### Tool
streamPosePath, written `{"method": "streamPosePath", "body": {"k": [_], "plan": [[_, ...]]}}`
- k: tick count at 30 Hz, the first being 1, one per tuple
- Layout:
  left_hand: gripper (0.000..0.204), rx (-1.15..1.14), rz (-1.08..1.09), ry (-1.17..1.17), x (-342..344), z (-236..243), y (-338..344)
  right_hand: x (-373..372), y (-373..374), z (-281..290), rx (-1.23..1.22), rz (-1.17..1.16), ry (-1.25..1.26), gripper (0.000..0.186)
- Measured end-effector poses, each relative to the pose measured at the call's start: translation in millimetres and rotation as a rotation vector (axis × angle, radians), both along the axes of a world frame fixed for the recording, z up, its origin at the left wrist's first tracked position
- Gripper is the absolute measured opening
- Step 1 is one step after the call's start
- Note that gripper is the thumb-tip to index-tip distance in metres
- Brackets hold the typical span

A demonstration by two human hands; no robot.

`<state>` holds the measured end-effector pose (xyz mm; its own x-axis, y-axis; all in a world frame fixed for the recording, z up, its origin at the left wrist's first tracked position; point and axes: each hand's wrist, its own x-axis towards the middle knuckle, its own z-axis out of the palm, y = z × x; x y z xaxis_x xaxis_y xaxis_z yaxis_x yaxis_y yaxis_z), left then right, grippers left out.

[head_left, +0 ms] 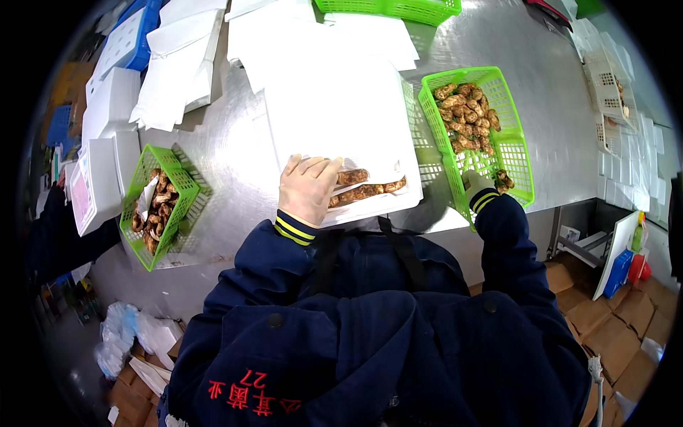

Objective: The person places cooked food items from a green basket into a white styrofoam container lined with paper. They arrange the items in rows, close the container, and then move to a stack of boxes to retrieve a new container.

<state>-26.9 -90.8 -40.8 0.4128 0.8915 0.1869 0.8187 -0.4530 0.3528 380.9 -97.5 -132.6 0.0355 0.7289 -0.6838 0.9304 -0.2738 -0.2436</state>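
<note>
My left hand [311, 186], in a pale glove, is closed with fingers curled over the left ends of two long brown mushrooms [366, 191] in a white foam tray [334, 121]; what it grips is hidden. My right hand [475, 183] dips into the near end of a green plastic basket [521, 153], beside a small cluster of mushrooms [504, 181], its fingers hidden. Many more mushrooms [466, 114] fill the far end of that basket.
A second green basket [183, 213] of mushrooms stands left on the steel table [555, 107]. White sheets [178, 64], foam boxes [99, 181] and another green basket [388, 8] surround the tray. A co-worker's dark sleeve [50, 235] shows far left. White crates [608, 92] stand far right.
</note>
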Motion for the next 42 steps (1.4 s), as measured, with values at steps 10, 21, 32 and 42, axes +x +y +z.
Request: {"method": "streamPosePath", "body": {"k": [10,21,32,42], "plan": [[0.03,0.074,-0.01,-0.065,-4,-11,-7,-16,34,90,0.41,-0.449,0.7,0.038],[0.029,-0.007,-0.07,0.099,11,-18,-4,-180,51,114,0.601,0.793,0.259,0.03],[0.03,-0.068,-0.06,0.157,11,-18,-7,-170,56,89,0.748,1.028,0.316,0.025],[0.027,-0.035,-0.075,0.072,9,-20,-6,-162,51,86,0.795,0.85,0.393,0.029]]}}
